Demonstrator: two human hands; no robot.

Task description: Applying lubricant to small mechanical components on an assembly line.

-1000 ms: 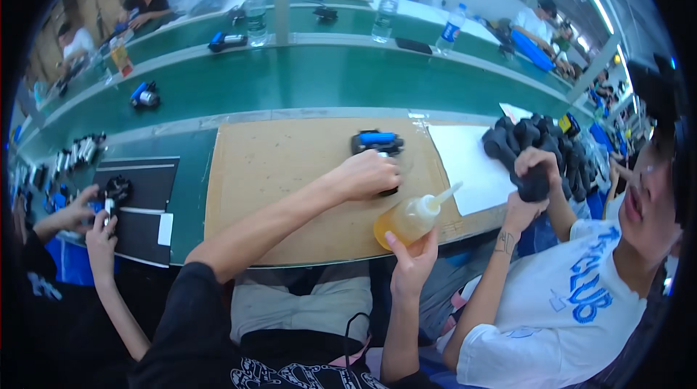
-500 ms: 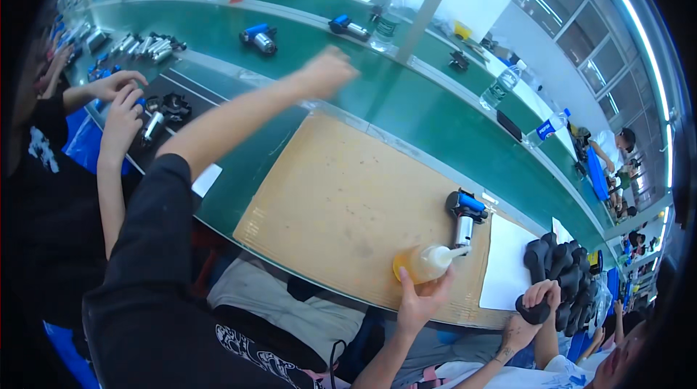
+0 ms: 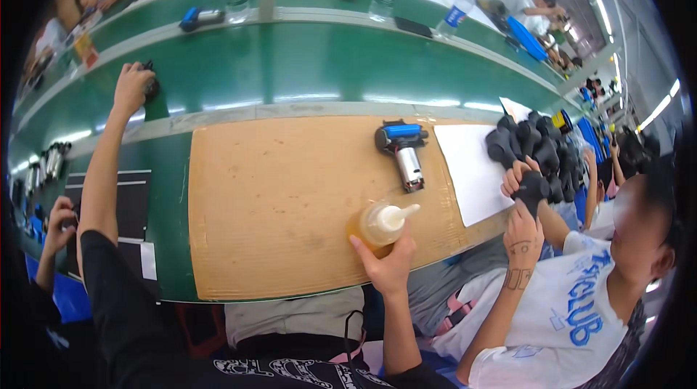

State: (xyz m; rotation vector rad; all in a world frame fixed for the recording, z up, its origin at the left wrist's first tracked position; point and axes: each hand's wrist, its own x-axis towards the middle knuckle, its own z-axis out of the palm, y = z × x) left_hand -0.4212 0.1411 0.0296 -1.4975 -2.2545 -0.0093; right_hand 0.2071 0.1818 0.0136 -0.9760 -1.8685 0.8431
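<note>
My left hand [image 3: 133, 90] is stretched to the far left over the green belt. Its fingers are closed round a motor assembly, of which only a dark part [image 3: 151, 84] shows beside them. Near the front edge of the cardboard, my right hand [image 3: 390, 262] grips a squeeze bottle [image 3: 374, 228] with a white nozzle and yellowish liquid, the nozzle tilted to the right. Just beyond the bottle lies another motor assembly [image 3: 408, 165], a silver cylinder with a blue and black head.
A cardboard sheet [image 3: 268, 207] covers the bench before me. White paper [image 3: 468, 171] and a pile of black housings [image 3: 534, 142] are on the right, where a co-worker's hands [image 3: 524, 225] hold one housing. Another motor assembly [image 3: 202, 18] and bottles stand on the far ledge.
The view has turned to the right. My left hand has reached a motor assembly on the belt and closed on it. My right hand still holds the squeeze bottle.
</note>
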